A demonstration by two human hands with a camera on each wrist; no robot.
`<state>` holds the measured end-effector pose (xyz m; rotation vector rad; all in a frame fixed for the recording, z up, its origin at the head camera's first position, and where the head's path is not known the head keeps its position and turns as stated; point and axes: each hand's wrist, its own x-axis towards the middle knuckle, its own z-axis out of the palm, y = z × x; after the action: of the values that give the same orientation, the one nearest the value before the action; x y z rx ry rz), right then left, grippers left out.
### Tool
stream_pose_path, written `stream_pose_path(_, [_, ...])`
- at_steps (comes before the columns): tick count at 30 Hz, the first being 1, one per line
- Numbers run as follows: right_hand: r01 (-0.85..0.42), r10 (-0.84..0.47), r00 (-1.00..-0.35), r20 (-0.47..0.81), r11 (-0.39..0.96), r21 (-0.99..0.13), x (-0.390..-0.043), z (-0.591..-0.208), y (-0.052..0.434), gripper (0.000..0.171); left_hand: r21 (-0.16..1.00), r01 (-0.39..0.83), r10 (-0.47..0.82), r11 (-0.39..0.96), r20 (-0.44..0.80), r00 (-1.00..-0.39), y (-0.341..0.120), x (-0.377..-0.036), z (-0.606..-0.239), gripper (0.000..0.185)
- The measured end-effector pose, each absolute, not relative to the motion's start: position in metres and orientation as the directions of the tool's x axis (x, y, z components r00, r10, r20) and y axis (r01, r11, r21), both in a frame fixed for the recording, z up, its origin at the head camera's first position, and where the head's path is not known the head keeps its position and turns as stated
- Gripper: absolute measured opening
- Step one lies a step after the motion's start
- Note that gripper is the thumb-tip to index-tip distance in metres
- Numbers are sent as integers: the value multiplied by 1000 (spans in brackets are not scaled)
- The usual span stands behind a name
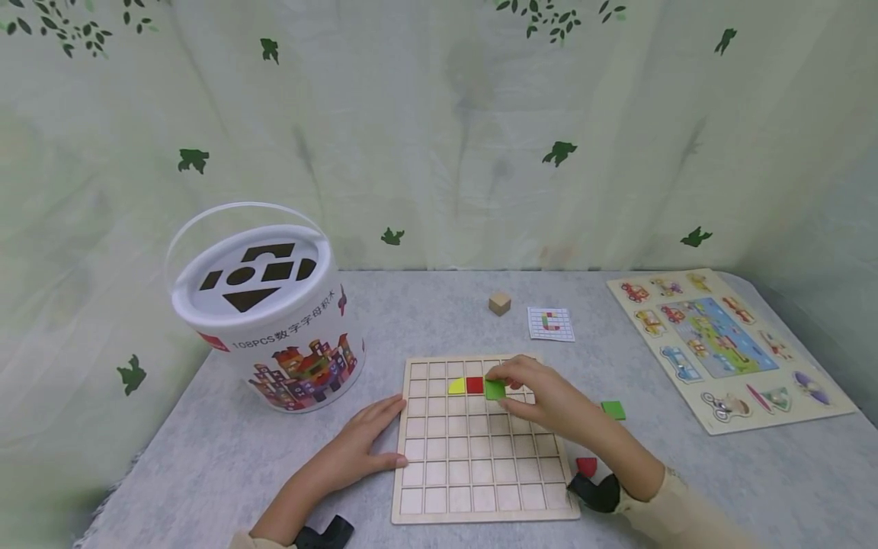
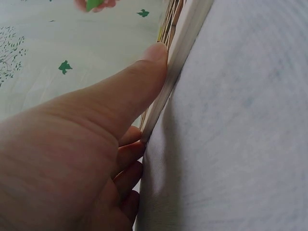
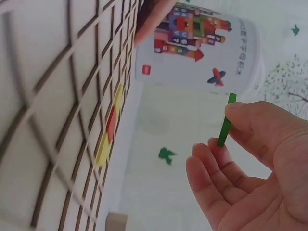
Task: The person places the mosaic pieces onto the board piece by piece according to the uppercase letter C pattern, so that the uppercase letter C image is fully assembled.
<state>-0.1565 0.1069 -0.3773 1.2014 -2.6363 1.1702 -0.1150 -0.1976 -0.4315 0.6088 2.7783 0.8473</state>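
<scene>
On the grey bench (image 1: 206,457), the right hand (image 1: 542,396) pinches a green tile (image 1: 495,390) just right of the red tile (image 1: 475,384); the left hand (image 1: 363,446) lies flat, steadying the grid board (image 1: 480,488).

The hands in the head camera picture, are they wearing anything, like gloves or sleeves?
No gloves: both hands are bare. The right hand has a pale cream sleeve along the forearm, and a black strap with a small black device sits at that wrist. The left hand also has a black device at the wrist, with a bit of cream sleeve just showing at the picture's bottom edge.
</scene>
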Motion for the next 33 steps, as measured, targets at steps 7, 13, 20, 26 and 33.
stream_pose_path(7, [-602, -640, -723, 261, 398, -692, -167, -385, 74, 35, 565, 335, 428, 754, -37, -903, -198, -115, -432, 81])
stream_pose_path(13, [-531, -641, -751, 161, 440, -724, -179, -408, 62, 26, 568, 336, 430, 752, -35, -902, -198, -114, -433, 81])
stream_pose_path(20, [-571, -686, -718, 119, 482, -664, -185, -420, 62, 26, 571, 335, 430, 749, -36, -902, -198, -114, -432, 81])
stream_pose_path(26, [-602, -700, -706, 103, 518, -608, -186, -422, 59, 27, 578, 324, 425, 749, -43, -904, -197, -114, -431, 81])
stream_pose_path(33, [-629, -713, -690, 127, 503, -593, -186, -424, 59, 24, 573, 324, 421, 753, -40, -906, -198, -114, -432, 82])
